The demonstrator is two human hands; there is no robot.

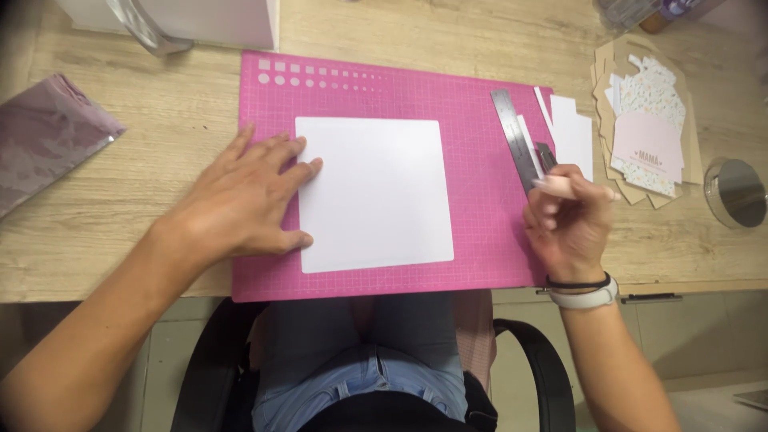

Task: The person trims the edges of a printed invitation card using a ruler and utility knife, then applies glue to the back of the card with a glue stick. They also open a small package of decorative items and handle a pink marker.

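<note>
A white square sheet of paper (374,194) lies in the middle of a pink cutting mat (472,112). My left hand (244,196) rests flat on the mat with its fingertips on the sheet's left edge. My right hand (566,226) is at the mat's right edge, closed around a pale pink pen-like tool (560,186). A steel ruler (516,138) lies slanted just above that hand, with white paper strips (572,128) beside it.
A pile of brown, floral and pink paper cut-outs (646,136) sits at the right. A round metal lid (736,192) lies near the right edge. A purple foil bag (44,140) is at the left, a white box (208,20) at the back. The wooden desk's front edge runs below the mat.
</note>
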